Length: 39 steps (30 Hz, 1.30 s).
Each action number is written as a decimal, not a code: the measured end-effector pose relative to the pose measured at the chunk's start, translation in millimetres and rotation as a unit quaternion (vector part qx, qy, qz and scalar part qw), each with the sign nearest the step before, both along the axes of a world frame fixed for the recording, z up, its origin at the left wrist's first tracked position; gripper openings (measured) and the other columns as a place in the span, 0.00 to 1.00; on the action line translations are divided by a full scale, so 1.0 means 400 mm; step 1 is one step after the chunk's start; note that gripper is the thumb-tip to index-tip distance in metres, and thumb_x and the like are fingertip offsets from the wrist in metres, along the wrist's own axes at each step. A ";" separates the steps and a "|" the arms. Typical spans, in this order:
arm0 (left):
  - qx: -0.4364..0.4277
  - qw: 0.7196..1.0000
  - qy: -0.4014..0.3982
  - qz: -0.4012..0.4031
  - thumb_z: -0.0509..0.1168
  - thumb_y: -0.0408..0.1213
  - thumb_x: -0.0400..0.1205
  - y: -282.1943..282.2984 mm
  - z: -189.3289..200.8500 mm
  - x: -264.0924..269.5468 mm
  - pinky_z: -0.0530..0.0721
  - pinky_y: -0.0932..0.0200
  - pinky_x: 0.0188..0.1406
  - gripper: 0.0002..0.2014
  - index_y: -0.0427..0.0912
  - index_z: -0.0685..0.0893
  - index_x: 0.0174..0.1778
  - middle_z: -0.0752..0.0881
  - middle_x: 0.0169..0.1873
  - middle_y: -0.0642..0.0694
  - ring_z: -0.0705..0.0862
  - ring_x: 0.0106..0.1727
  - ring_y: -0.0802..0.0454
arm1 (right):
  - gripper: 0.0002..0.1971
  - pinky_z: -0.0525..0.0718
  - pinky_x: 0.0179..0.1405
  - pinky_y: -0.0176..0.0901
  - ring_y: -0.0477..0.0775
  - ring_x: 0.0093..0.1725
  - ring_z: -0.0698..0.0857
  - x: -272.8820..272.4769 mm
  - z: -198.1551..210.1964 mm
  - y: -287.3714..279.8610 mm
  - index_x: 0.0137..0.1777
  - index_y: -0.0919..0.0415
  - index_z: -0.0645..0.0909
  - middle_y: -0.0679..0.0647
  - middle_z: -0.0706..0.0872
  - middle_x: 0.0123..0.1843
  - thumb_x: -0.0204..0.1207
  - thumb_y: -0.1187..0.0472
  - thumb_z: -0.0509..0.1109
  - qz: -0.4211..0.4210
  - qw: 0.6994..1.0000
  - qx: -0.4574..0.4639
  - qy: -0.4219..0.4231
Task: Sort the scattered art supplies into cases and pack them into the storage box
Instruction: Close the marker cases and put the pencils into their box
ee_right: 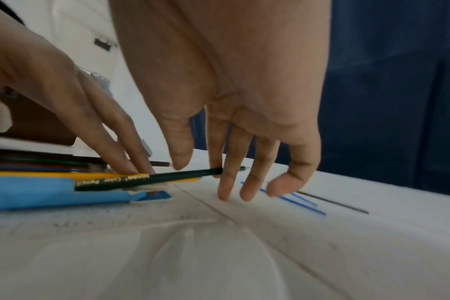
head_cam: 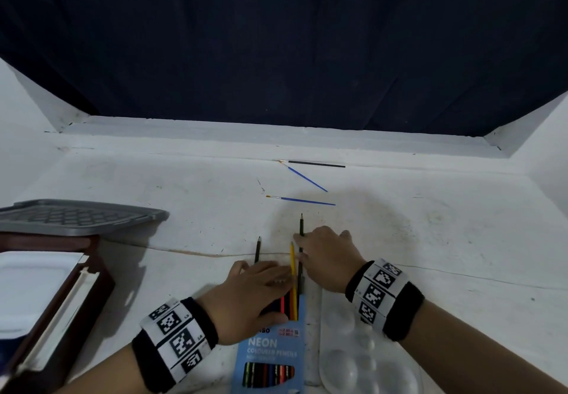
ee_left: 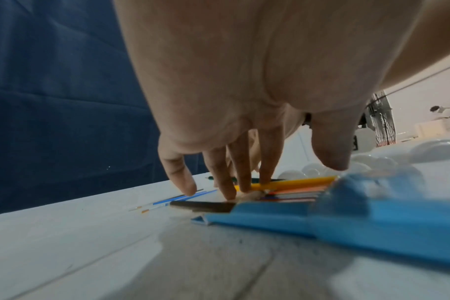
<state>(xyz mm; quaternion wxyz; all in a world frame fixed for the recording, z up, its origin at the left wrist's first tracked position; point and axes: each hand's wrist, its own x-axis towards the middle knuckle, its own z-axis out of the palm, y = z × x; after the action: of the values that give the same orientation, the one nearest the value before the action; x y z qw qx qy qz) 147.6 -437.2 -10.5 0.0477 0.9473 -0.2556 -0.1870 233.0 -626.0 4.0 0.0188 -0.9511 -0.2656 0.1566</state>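
A white, scuffed desk [head_cam: 399, 240] fills the view beneath a dark blue curtain [head_cam: 276, 40]. Nearest us lies the light blue cardboard pencil case [head_cam: 270, 353] printed "NEON", flat on the desk with its open mouth facing away, presumably so that pencils can slide in lengthwise. Just to its right sits a clear plastic paint palette [head_cam: 368, 363] with round wells.

Our left hand [head_cam: 255, 298] rests over the case mouth; its fingers [ee_left: 229, 182] are extended and press down on the coloured pencils there, apparently to keep them from sliding out. A yellow pencil [head_cam: 293, 267] and a dark pencil [head_cam: 257, 250] project from under this hand.

Our right hand [head_cam: 325, 258] lies just beyond, fingers [ee_right: 226, 178] nearly straight and only slightly spread. The thumb and first finger bear on a dark green pencil [ee_right: 152, 179] stamped "Color Pencil", whose rear end already sits in the case; we judge that it is being steered inwards. Whether it is pinched or merely pushed, we cannot tell.

At left stand a dark brown wooden box [head_cam: 95, 270] holding a white tray, and a grey plastic lid [head_cam: 76, 215] resting on it. Farther off, three thin paintbrushes lie unsorted: two with blue handles [head_cam: 302, 200] and one with a black handle [head_cam: 316, 164] along the far ledge.
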 end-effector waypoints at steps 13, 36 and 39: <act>0.020 0.999 -0.031 -0.030 0.43 0.65 0.82 -0.006 -0.017 -0.014 0.51 0.37 0.80 0.32 0.62 0.64 0.83 0.54 0.87 0.56 0.50 0.88 0.51 | 0.28 0.55 0.84 0.67 0.55 0.87 0.52 -0.074 -0.031 -0.048 0.86 0.59 0.56 0.56 0.53 0.88 0.89 0.54 0.56 0.085 0.996 -0.032 -0.024; 0.046 0.994 -0.098 -0.020 0.52 0.54 0.90 -0.037 -0.021 -0.053 0.55 0.37 0.81 0.29 0.50 0.57 0.86 0.57 0.87 0.54 0.53 0.88 0.52 | 0.22 0.78 0.68 0.60 0.59 0.70 0.76 0.012 -0.034 -0.034 0.72 0.62 0.76 0.56 0.77 0.71 0.84 0.48 0.63 0.017 0.999 0.043 0.008; 0.051 0.995 -0.087 -0.030 0.52 0.56 0.89 -0.034 -0.022 -0.048 0.54 0.38 0.80 0.26 0.54 0.62 0.83 0.60 0.85 0.56 0.55 0.87 0.54 | 0.22 0.77 0.67 0.61 0.58 0.69 0.76 0.007 -0.034 -0.040 0.71 0.60 0.77 0.54 0.78 0.70 0.84 0.47 0.63 0.023 0.999 0.033 -0.001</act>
<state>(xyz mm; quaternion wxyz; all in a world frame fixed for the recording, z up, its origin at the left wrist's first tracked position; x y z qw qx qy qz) 128.3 -450.9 -19.3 -0.0282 0.9532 -0.2769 -0.1183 235.6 -641.9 -9.5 0.0457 -0.9437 -0.2928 0.1470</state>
